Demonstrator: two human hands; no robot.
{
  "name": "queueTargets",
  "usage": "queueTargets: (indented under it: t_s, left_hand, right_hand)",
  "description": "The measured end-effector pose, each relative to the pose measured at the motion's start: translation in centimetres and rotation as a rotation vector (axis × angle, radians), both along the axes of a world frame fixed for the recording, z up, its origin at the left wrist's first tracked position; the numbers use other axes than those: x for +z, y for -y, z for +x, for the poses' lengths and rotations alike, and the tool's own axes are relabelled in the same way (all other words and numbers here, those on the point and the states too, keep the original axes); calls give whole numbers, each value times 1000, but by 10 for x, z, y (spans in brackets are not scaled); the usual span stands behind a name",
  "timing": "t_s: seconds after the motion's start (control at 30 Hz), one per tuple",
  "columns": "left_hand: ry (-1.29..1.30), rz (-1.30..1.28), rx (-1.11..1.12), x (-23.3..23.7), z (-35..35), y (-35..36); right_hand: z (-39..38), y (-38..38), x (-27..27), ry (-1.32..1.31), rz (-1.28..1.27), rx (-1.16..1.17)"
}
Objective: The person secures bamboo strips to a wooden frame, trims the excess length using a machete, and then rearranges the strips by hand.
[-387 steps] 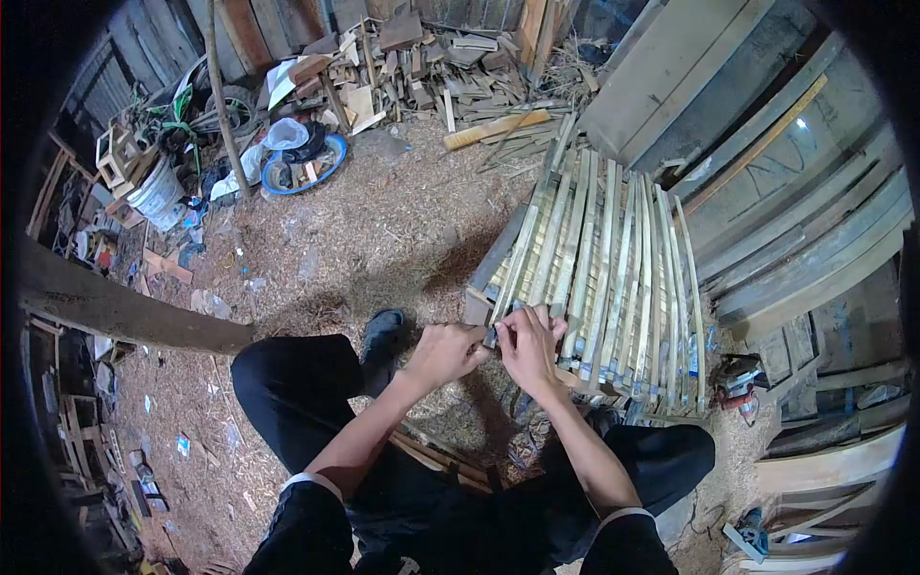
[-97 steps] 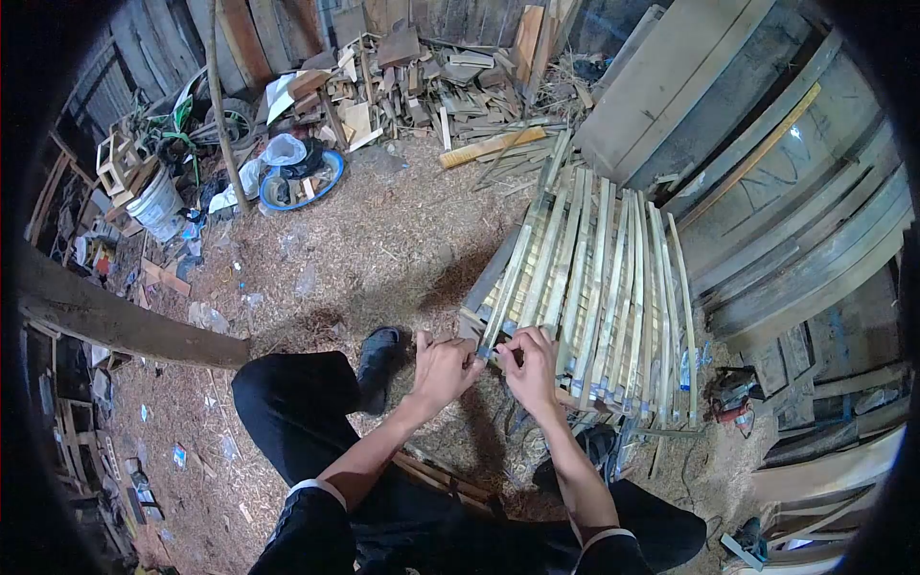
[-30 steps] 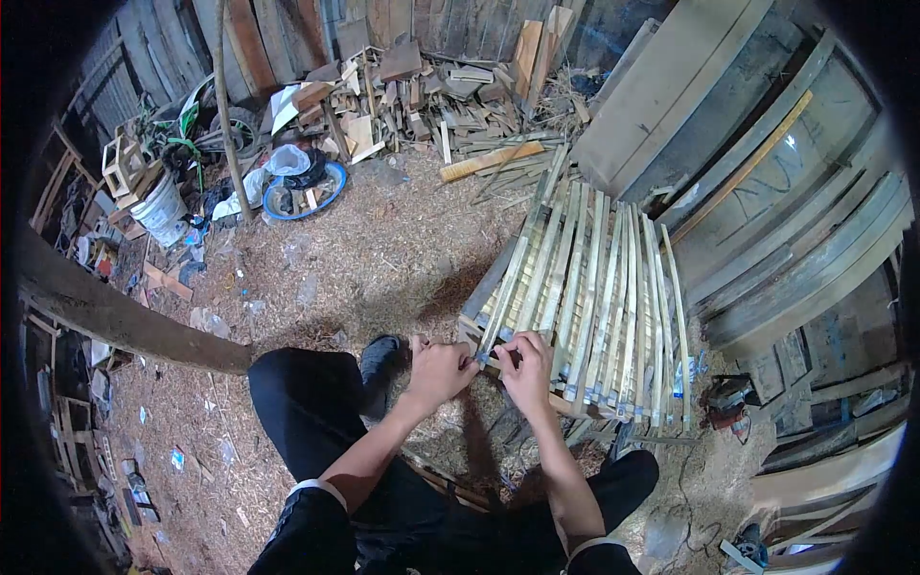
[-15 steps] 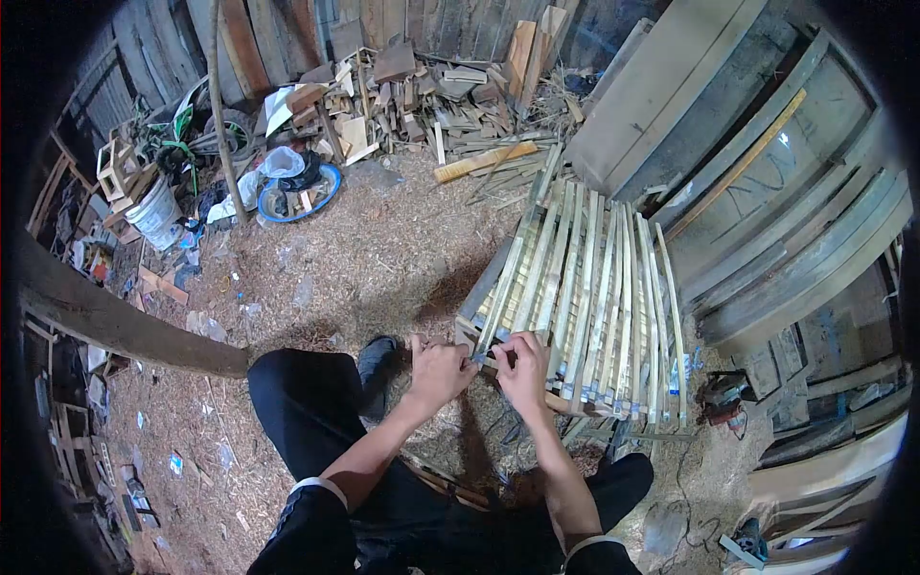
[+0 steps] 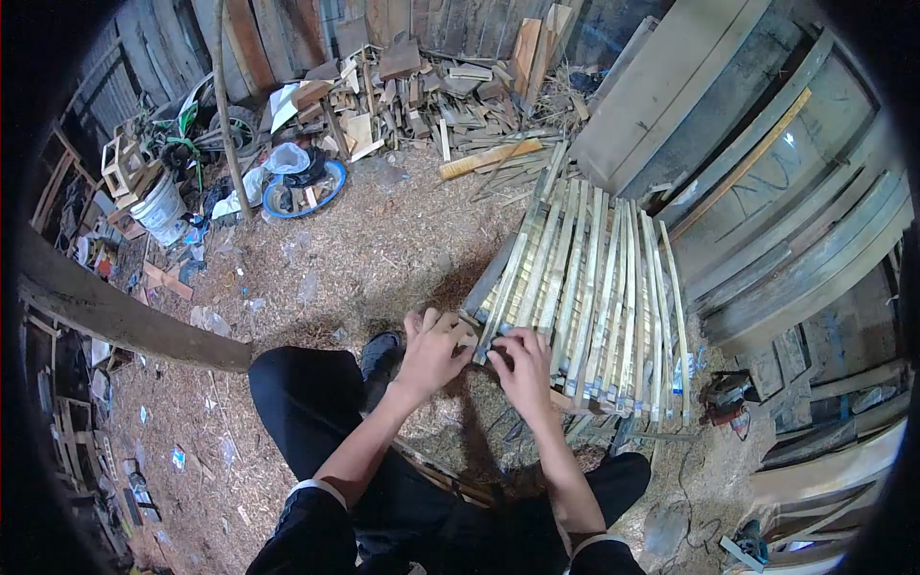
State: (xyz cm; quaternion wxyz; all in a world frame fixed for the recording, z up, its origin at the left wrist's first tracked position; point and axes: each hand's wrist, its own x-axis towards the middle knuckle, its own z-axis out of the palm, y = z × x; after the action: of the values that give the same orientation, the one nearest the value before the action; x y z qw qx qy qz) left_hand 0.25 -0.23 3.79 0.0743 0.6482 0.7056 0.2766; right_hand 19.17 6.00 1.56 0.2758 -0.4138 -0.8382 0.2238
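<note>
Long thin wooden strips (image 5: 575, 278) lie side by side in a fan-like row on a wooden support, their near ends marked with dark bands. My left hand (image 5: 436, 353) is at the near left corner of the row, its fingers bent and partly spread against the corner. Close to its right, my right hand (image 5: 523, 369) has thumb and fingers curled round the end of the leftmost strip. Whatever small thing lies between the fingertips is too small to make out.
Scrap wood (image 5: 412, 96) is heaped by the back wall. A blue-rimmed basin (image 5: 335, 192) and a white bucket (image 5: 160, 213) stand at the upper left. Large boards (image 5: 661, 86) lean at the right. A curved beam (image 5: 125, 321) crosses the left side.
My left hand has turned and its fingers have spread over the corner. My right hand's fingers have shifted slightly at the strip's end. The view has moved a little.
</note>
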Motion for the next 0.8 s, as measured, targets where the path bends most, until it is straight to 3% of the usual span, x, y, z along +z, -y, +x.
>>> queueTargets:
  t_s: [0.07, 0.27, 0.8]
  left_hand:
    - [-47, 7, -100, -19, -3, -1]
    - [-105, -7, -151, -26, -4, -4]
    - [67, -170, -91, -23, 9, -9]
  right_hand:
    - [0, 1, -3, 78, 71, 17]
    - [-1, -6, -17, -59, 46, 4]
    - [2, -8, -16, -118, -14, -4]
